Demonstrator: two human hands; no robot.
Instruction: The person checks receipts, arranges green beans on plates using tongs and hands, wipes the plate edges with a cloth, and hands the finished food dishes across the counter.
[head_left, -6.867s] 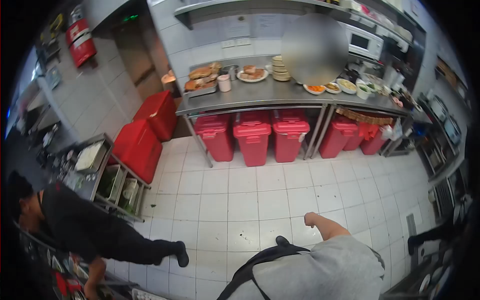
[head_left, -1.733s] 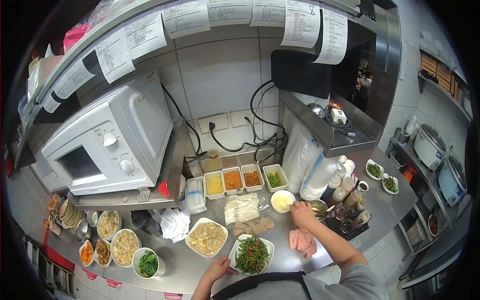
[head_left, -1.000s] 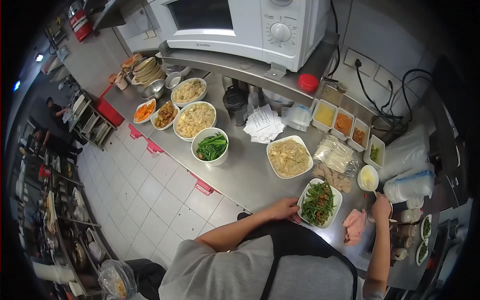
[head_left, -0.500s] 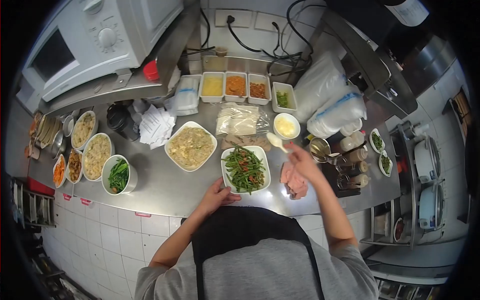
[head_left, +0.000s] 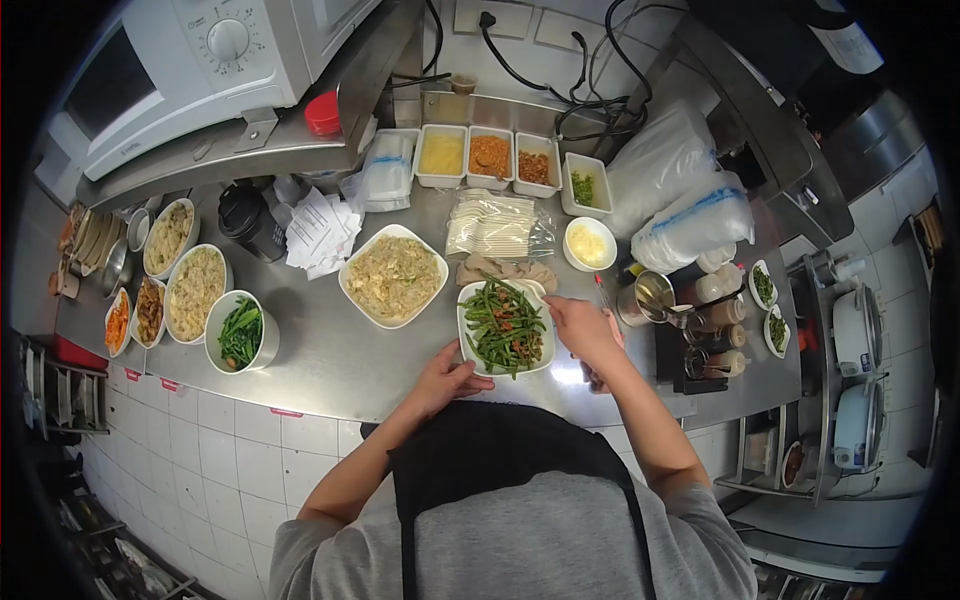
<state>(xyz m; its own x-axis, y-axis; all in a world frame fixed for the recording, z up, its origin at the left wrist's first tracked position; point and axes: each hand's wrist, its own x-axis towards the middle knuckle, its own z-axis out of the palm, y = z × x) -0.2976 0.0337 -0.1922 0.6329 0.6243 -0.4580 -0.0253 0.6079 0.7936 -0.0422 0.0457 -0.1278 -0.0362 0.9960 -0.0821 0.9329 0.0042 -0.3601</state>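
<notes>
At the steel counter [head_left: 330, 355] above tiles [head_left: 265, 455] — left hand [head_left: 445, 380] spread against a bowl [head_left: 543, 357], right hand's [head_left: 583, 328] grip unclear.

Grey stainless-steel counter [head_left: 318, 345] carries, l. to r., incl. tall white tub of dark greens [head_left: 271, 342], black lidded cup [head_left: 250, 222], loose white paper slips [head_left: 320, 234], squarish white bowl of rice [head_left: 392, 323], squarish white dish w/ green beans [head_left: 463, 314], rnd white bowl w/ pale-yellow food [head_left: 588, 266].

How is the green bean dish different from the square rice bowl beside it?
The bean dish holds long green beans; the rice bowl holds pale rice. The left hand touches the bean dish, but no hand touches the rice bowl. Both are white with rounded corners and stand on the metal counter.
</notes>
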